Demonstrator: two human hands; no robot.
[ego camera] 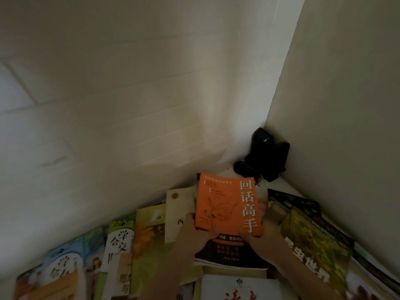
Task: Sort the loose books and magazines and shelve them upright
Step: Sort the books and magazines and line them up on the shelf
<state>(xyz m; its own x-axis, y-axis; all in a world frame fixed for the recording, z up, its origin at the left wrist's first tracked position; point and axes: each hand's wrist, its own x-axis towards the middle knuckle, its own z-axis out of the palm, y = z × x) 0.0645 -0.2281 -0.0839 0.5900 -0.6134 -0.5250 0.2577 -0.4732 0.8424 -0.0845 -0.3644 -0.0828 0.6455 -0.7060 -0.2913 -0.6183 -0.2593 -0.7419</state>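
An orange book with large white characters down its right side is held face up between both hands, above a pile of loose books. My left hand grips its lower left edge. My right hand grips its lower right corner. Under it lies a black-and-orange cover. Left of it lie a cream book, a yellow-green sunflower book and a green-and-white one. A green insect-photo magazine lies at the right.
A black device with a cable sits in the far corner where two pale walls meet. A white book with red characters lies at the bottom edge. Blue and orange children's books overlap at bottom left.
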